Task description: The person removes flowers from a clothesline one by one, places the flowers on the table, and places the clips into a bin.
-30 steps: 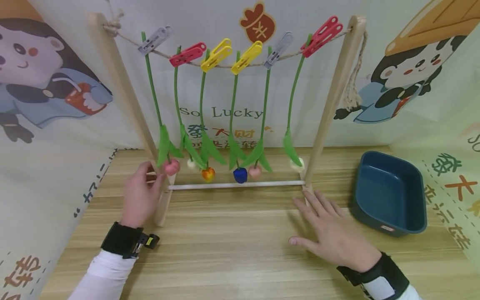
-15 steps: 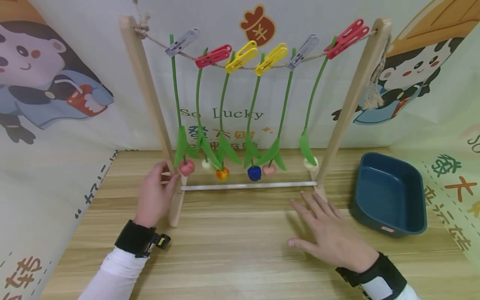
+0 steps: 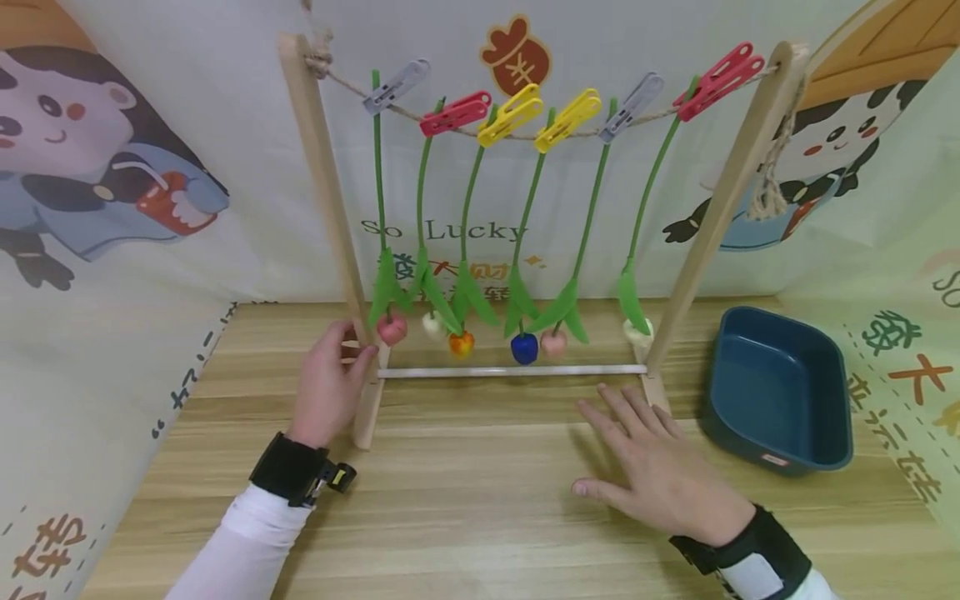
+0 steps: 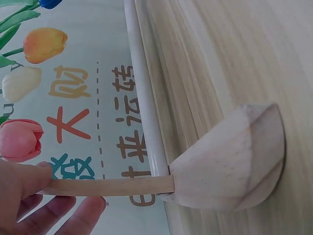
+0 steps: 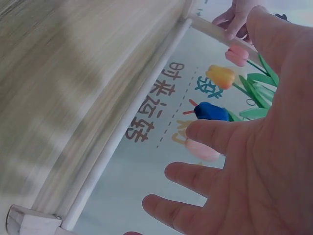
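Now our left hand [image 3: 330,390] pinches the wooden rack [image 3: 723,208] low on its left post [image 3: 324,167], likely steadying it upright on the counter [image 3: 480,508]; our right hand [image 3: 671,475], fingers [image 3: 602,425] spread, holds nothing.

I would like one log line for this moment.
left hand: grips wooden frame | right hand: spread, holding nothing | six flowers: clipped on rope | blue bin: right of frame

Between left hand [image 3: 330,387] and right hand [image 3: 663,471], bare tabletop [image 3: 465,500] runs unobstructed to the white rod [image 3: 510,372]. Above it, six hanging tulips [image 3: 524,348] crowd the wooden frame [image 3: 327,183], the widest gap parting the rightmost two. A blue bin [image 3: 780,392] blocks the right side
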`<state>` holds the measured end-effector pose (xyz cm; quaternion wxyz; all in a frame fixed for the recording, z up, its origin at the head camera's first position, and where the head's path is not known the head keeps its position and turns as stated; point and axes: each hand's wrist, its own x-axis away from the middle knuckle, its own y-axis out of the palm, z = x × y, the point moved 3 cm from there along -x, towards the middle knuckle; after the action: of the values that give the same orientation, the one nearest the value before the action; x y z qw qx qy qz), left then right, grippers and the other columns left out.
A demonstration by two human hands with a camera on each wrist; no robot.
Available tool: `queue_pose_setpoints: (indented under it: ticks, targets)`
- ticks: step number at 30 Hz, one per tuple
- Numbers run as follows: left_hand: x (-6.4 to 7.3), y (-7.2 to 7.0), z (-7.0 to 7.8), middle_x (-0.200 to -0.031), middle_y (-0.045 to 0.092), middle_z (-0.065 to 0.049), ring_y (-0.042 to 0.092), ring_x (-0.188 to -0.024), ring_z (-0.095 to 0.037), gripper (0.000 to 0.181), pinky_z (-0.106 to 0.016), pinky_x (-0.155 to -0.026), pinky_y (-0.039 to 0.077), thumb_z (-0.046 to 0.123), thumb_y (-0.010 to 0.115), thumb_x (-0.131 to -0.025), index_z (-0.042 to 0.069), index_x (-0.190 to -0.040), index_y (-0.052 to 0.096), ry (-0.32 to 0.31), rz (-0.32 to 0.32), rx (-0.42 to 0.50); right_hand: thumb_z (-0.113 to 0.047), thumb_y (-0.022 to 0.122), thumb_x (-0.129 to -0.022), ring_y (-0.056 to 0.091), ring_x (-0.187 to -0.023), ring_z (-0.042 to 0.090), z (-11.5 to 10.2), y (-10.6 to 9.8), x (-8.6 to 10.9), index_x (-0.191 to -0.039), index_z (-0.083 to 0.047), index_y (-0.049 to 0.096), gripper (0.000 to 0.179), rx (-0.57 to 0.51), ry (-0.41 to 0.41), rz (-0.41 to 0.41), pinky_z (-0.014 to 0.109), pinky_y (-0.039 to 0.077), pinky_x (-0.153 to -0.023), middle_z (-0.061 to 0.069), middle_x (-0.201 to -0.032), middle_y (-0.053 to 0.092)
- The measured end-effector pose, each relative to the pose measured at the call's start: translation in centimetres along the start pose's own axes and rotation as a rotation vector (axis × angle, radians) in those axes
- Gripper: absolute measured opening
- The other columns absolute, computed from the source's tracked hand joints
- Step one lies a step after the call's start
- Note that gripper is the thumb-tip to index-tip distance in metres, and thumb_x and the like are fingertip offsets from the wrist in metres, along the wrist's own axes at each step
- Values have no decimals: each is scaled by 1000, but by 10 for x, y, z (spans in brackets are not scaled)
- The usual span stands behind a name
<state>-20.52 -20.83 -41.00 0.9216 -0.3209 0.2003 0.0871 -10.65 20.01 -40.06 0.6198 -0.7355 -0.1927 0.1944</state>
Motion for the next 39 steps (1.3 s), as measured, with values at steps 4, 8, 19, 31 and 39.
queue_pose_setpoints:
  ticks: [4,8,19,31,39]
  targets:
    - [0,1,0,-122,68,-25,74,-97,-39,34,-46,-77,65,-3,70,-101,-5,-132,59,3,-2,4,-76,52,-99,23,-156,49,-1,-4,-2,-166,-14,37,92,7,-19,14,74,34,-114,20,-172,25]
    - [0,-1,0,-124,67,-25,73,-100,-39,38,-47,-80,65,-4,69,-101,-5,-136,57,3,-24,11,-75,53,-99,23,-156,49,-4,-12,-8,-165,-13,39,92,17,-47,25,74,32,-115,20,-172,26]
    - [-1,-38,37,-134,59,-24,61,-114,-40,55,-54,-91,55,-5,64,-96,-4,-149,49,99,57,-8,-76,59,-95,48,-144,38,-20,-81,-39,-165,-16,38,95,58,-177,120,66,42,-113,15,-157,50]
    - [-14,-63,131,-123,65,-20,64,-111,-30,42,-40,-88,58,-5,70,-96,-6,-138,61,389,284,14,-57,58,-106,68,-84,31,-67,-205,-81,-136,1,66,66,132,-494,566,48,59,-78,15,-107,72]
    - [-38,-54,169,-144,62,-18,62,-127,-29,54,-41,-104,55,-3,69,-100,-3,-151,53,464,276,113,-31,68,-106,63,-106,37,-102,-271,-129,-136,4,65,47,126,-493,710,51,51,-95,20,-115,70]
